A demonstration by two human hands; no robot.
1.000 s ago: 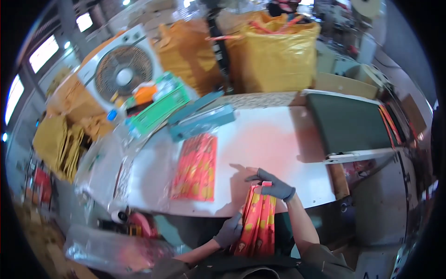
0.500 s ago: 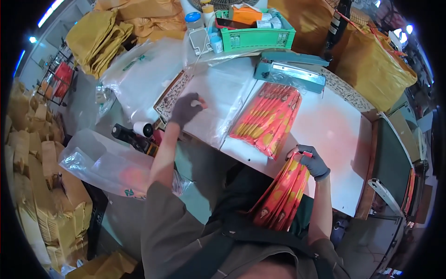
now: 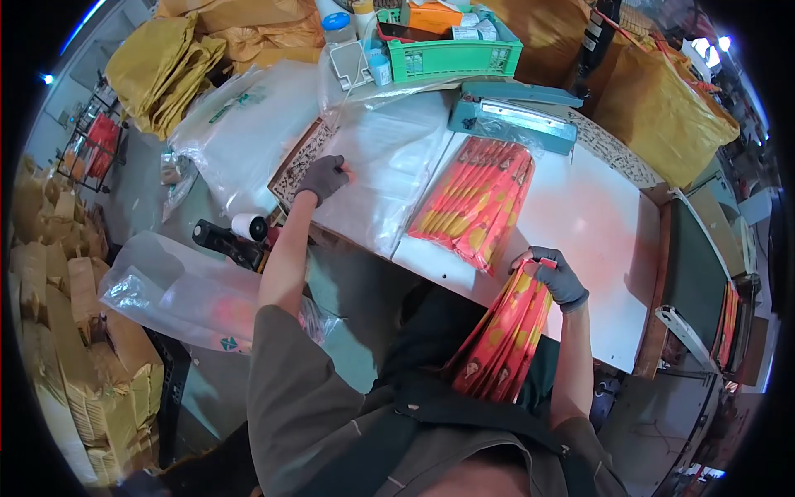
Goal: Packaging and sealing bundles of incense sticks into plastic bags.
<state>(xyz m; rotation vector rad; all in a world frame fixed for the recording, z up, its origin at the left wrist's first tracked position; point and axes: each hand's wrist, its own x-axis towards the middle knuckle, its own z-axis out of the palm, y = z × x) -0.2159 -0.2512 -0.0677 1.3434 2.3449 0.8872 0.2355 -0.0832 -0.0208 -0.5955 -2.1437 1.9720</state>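
Note:
My right hand (image 3: 563, 280), in a grey glove with bare fingertips, grips the top of a bundle of red printed strips (image 3: 507, 335). The strips have yellow spots and hang down over the table's front edge toward my lap. My left hand (image 3: 325, 179), gloved the same way, is at the left side of a stack of clear plastic bags (image 3: 385, 166), fingers curled in. Whether a bag edge is between those fingers is hidden. Between my hands, a clear-wrapped pack of similar red strips (image 3: 476, 199) lies on the white table (image 3: 592, 240).
Behind the pack stands a teal heat sealer (image 3: 517, 124). A green basket (image 3: 454, 60) of small boxes is farther back. More plastic bags (image 3: 248, 132) lie left of the table, with a tape dispenser (image 3: 228, 240) below. Yellow sacks (image 3: 161, 74) and stacked brown packaging (image 3: 74, 331) line the left.
My left hand's fingers have curled in, and it has shifted slightly left. My right hand keeps its grip on the bundle. A dark shape has come in at the lower left.

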